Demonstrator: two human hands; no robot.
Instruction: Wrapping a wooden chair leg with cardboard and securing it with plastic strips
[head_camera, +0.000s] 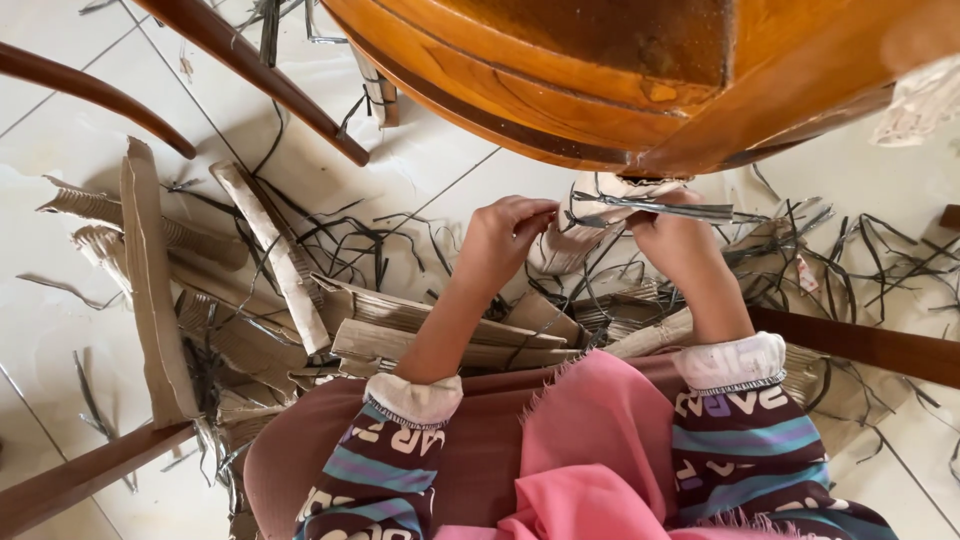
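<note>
Striped purple, teal and brown sleeves, white ribbed cuffs, pink fringed cloth, brown garment

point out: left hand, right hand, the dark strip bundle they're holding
left hand (507, 232), head view, on the back of the hand.
right hand (672, 240), head view, on the back of the hand.
dark strip bundle (655, 208), head view, on the span between both hands.

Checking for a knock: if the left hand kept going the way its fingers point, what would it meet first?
Probably the pale strip bundle just beyond the left hand; depth is unclear.
</note>
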